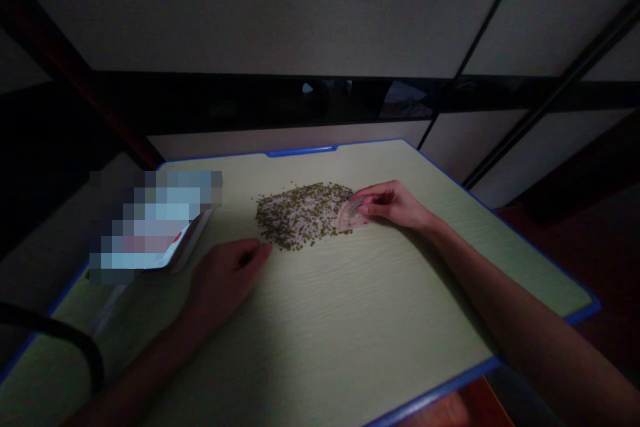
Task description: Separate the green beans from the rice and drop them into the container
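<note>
A low pile of green beans mixed with whitish grains (pixel 305 212) is spread over the middle of the table (pixel 345 307). My right hand (pixel 395 205) is at the pile's right edge, thumb and fingers closed on a clear protractor (pixel 350 215) with pinkish markings. The protractor's curved side touches the grains, and my fingers cover part of it. At the pile's near left corner is my left hand (pixel 227 273), curled, with thumb and forefinger brought together. Whether anything small sits between those fingertips is too dark to see.
A pale, partly pixelated packet or device (pixel 165 230) lies at the table's left. A black cable or strap (pixel 60 330) curves in at lower left. The table has a blue rim (pixel 545 270); light cabinet panels (pixel 280 13) stand directly behind it.
</note>
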### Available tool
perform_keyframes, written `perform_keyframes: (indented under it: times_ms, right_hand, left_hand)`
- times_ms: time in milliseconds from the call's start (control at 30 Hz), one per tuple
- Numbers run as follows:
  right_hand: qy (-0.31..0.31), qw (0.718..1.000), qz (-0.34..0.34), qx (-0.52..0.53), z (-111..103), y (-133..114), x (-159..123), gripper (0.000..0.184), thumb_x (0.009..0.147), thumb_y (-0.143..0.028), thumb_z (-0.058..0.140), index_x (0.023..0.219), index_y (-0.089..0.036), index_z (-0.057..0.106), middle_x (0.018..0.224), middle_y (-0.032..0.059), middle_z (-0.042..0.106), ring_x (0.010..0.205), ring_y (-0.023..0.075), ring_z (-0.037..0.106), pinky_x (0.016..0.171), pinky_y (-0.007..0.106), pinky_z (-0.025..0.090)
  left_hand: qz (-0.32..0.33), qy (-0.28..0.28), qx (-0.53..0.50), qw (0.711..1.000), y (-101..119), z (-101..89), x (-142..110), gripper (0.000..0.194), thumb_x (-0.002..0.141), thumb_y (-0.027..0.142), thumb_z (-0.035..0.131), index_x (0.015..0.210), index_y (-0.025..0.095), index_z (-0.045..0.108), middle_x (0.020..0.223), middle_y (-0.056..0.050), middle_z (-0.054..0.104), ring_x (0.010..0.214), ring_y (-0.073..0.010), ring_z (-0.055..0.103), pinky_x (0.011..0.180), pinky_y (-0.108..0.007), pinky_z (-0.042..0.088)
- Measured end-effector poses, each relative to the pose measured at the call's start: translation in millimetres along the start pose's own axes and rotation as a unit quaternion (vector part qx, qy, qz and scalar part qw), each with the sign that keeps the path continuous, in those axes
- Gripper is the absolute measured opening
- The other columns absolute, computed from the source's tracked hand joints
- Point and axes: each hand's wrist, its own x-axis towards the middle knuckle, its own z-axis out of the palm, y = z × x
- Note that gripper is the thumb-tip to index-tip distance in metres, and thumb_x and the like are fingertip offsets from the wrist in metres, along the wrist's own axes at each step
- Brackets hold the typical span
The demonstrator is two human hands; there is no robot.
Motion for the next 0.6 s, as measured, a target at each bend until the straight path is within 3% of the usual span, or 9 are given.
perform_keyframes:
  times_ms: [367,600]
  right_hand:
    - [-0.040,0.999,0.014,0.002,1.1,-5.2,-3.3,0.024,0.063,-0.023,0.066,0.083,-0.011,0.068,0.053,-0.0027,0.052,0.044,0.0050,0.036,0.041,0.019,0.025]
    - [-0.079,0.995,0.017,-0.051,3.1,-11.7,-7.0,0.019,0.065,-0.027,0.065,0.076,-0.011,0.064,0.051,-0.0043,0.046,0.044,0.0050,0.034,0.042,0.019,0.026]
  left_hand:
    - [0.004,0.002,0.005,1.000,-1.8,0.0,0.6,0.037,0.074,0.045,0.036,0.046,0.020,0.034,0.043,0.004,0.036,0.047,-0.0122,0.040,0.048,-0.025,0.022]
    - [0.003,0.003,0.002,1.000,-1.4,0.7,0.7,0.036,0.074,0.043,0.036,0.046,0.021,0.033,0.044,0.004,0.035,0.048,-0.0122,0.040,0.048,-0.025,0.023]
